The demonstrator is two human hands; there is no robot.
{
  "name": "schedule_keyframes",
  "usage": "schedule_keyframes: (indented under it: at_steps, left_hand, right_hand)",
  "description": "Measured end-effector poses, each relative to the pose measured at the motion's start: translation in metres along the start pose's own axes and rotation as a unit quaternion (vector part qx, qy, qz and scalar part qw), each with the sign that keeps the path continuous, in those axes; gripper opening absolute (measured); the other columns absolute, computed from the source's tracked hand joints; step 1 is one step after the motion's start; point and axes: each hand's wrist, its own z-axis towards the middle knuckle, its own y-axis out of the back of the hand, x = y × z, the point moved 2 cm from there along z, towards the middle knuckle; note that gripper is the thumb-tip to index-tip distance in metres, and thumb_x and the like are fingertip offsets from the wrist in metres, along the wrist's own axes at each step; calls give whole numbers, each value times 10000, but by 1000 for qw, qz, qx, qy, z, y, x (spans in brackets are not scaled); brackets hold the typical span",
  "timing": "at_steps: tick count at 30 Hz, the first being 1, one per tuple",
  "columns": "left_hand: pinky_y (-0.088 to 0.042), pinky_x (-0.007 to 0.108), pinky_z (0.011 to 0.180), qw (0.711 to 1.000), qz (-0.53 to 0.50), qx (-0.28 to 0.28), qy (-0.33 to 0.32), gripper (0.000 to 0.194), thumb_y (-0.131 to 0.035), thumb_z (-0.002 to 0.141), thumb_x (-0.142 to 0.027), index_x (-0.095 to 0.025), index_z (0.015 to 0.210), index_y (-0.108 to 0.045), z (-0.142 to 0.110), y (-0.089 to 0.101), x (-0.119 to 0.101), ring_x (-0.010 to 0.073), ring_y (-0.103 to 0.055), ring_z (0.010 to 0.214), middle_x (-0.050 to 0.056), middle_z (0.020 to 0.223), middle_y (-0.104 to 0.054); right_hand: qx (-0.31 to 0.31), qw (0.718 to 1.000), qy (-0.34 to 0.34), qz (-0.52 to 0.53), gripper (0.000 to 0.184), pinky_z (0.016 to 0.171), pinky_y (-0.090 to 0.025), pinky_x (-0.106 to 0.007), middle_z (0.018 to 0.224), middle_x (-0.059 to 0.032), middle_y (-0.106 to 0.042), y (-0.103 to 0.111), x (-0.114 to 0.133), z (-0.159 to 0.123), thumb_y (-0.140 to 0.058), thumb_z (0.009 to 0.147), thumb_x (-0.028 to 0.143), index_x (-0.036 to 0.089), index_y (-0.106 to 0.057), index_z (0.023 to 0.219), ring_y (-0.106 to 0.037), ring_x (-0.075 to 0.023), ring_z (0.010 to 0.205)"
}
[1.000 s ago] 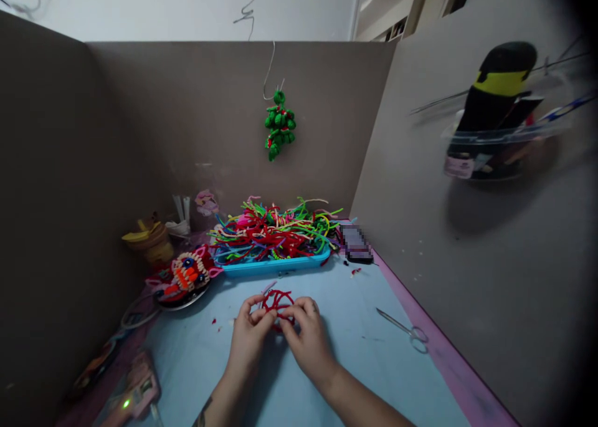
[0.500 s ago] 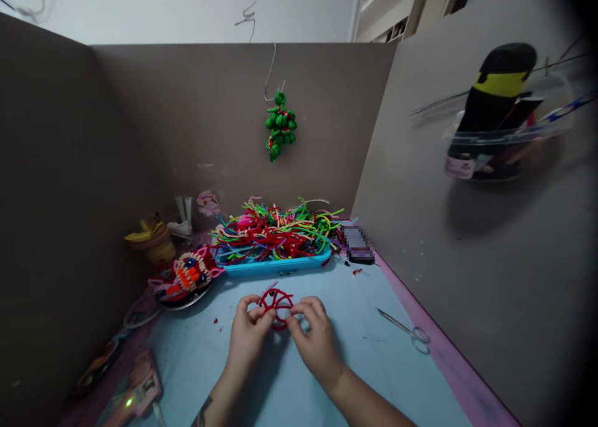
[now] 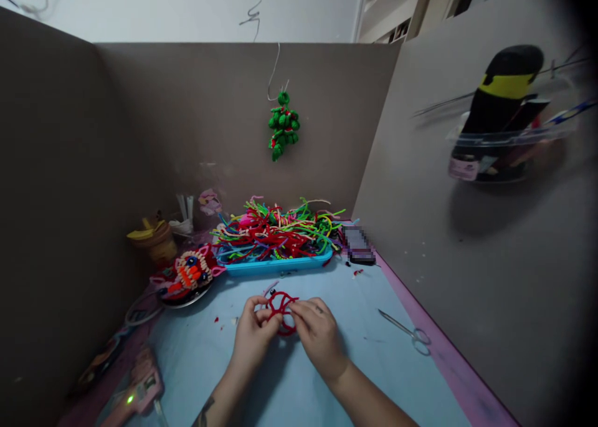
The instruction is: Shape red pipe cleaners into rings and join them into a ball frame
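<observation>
Between my hands is a round openwork piece of bent red pipe cleaners [image 3: 282,302], held just above the blue tabletop cloth [image 3: 355,327]. My left hand [image 3: 255,327] pinches its left and lower side between thumb and fingers. On the right, my right hand [image 3: 320,333] has thumb and fingertips closed on the ring's right edge. Just behind the ring lie a short pale purple strip [image 3: 270,287] and a small dark bead-like piece [image 3: 273,292]. My fingers cover part of the ring.
A blue tray [image 3: 280,265] heaped with colourful pipe cleaners stands behind. Metal scissors [image 3: 411,335] and a phone [image 3: 359,245] lie to the right. A pink glue gun [image 3: 142,383] with a green light is front left, near a decorated figure [image 3: 191,274]. A green ornament [image 3: 283,124] hangs behind.
The red ring has shifted slightly right and turned a little. My right fingers have come closer together on its edge, nearer to my left hand.
</observation>
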Motion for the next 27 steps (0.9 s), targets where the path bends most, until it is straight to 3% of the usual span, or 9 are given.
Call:
schedule_keyframes:
  at_steps: [13, 19, 27]
  left_hand:
    - [-322, 176, 452, 1000, -2, 16, -10, 455, -752, 578, -272, -218, 872, -409, 0, 1, 2, 72, -473, 420, -88, 507, -585]
    - [-355, 186, 486, 999, 2, 30, -17, 445, -740, 611, -274, -217, 898, -404, 0, 2, 4, 82, -506, 456, -66, 544, -618]
    - [-318, 167, 458, 999, 9, 35, -21, 434, -751, 597, -296, -216, 861, -417, 0, 2, -1, 61, -444, 421, -87, 510, -584]
  right_hand:
    - [-3, 999, -33, 4, 240, 765, -467, -380, 896, -47, -698, 0, -1, -1, -518, 844, 113, 245, -653, 992, -580, -228, 851]
    - [28, 997, -74, 11, 180, 766, -471, -350, 879, -56, -595, -4, -1, 1, -594, 788, 154, 235, -662, 933, -552, -220, 875]
    - [46, 995, -84, 8, 294, 937, -422, -383, 1098, -74, -534, -8, -3, 0, -568, 682, 52, 228, -656, 900, -483, -245, 1089]
